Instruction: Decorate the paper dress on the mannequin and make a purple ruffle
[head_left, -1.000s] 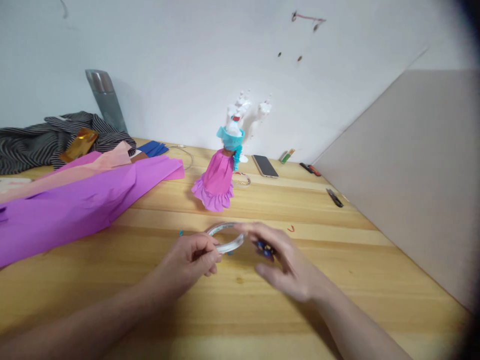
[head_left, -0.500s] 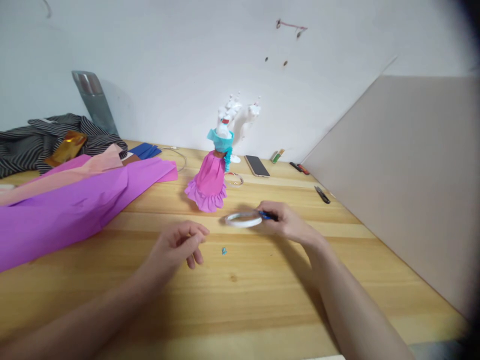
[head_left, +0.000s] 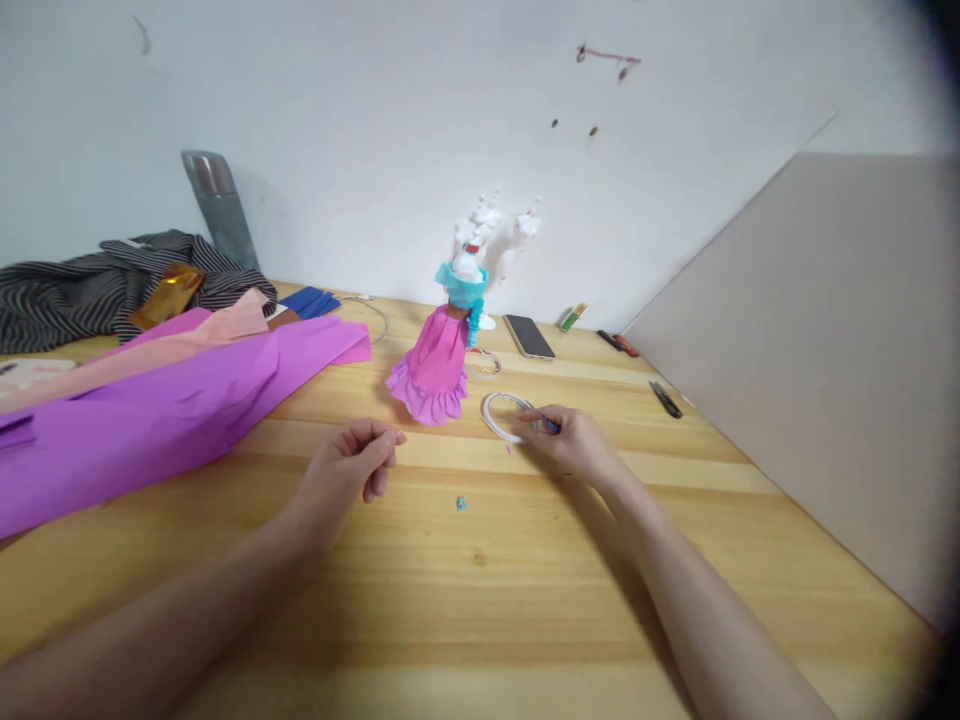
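My right hand (head_left: 574, 442) is stretched forward on the wooden table (head_left: 525, 580), fingers curled around a small blue tool and touching a white tape ring (head_left: 504, 414) that lies flat. My left hand (head_left: 351, 470) hovers near the table's middle with thumb and forefinger pinched; what is between them is too small to make out. A doll in a pink ruffled paper dress with a teal top (head_left: 439, 360) stands just behind the ring. A tiny blue scrap (head_left: 461, 503) lies between my hands.
Purple and pink crepe paper sheets (head_left: 150, 400) spread over the left side, with striped cloth (head_left: 97, 285) and a steel flask (head_left: 221, 205) behind. A phone (head_left: 529, 335), small clippers (head_left: 666, 398) and pens lie at the back right. A grey board (head_left: 825, 340) walls the right.
My right hand carried the tape ring away from my left hand and set it down farther forward, beside the doll. My left hand let go of the ring and stayed back, pinched.
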